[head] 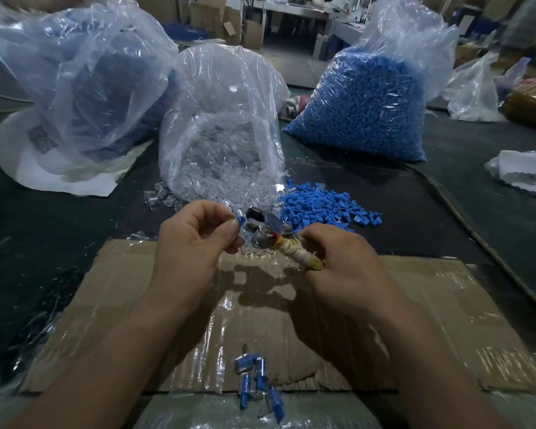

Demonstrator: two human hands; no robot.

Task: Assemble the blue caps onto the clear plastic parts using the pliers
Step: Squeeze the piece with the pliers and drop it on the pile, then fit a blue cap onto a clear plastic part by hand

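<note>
Bags (223, 144) crowd the far edge of the worktop (59, 230), while over the near cardboard (430, 305) the left hand (192, 239) pinches a blue-capped clear part (241, 223) and the right hand (338, 261) grips the pliers (273, 233).

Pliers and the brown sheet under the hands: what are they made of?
The pliers look like metal at the head: silvery and glinting. Their handle seems wrapped in pale cloth or tape strips. The brown sheet looks like cardboard: dull brown, ragged torn edge, with shiny clear tape or film over parts of it.
</note>
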